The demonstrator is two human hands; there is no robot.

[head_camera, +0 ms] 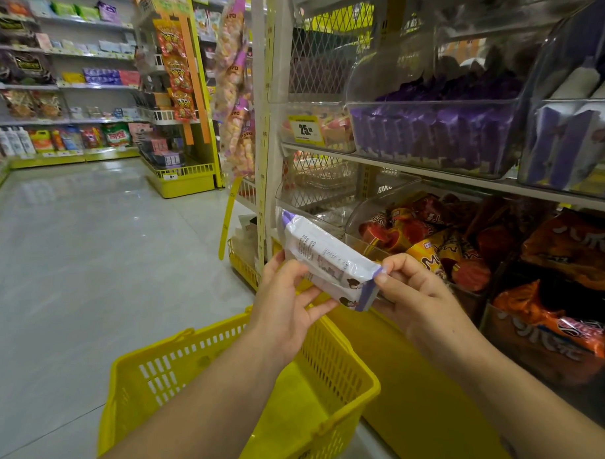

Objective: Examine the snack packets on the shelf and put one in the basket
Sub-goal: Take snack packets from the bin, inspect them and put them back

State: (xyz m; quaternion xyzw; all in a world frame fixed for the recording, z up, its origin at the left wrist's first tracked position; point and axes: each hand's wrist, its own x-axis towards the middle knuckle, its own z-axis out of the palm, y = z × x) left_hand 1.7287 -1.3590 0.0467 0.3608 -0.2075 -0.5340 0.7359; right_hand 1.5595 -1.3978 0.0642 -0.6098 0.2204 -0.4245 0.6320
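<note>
Looking over a snack packet is the step you are on, I think. You hold the white and purple packet (327, 261) up in front of the shelf (433, 171), with its printed back turned to you. Your left hand (284, 311) has a narrow grip: its thumb and fingertips pinch the packet's lower edge. Your right hand (419, 295) has a narrow grip too, its thumb and fingers pinching the purple end of the packet. The packet is up in the air and tilted, over the far end of the yellow basket (172, 372) and not touching it. Next, if you like this one, you need to bring it down and a little toward you. Then let both hands go so it drops inside the basket.
</note>
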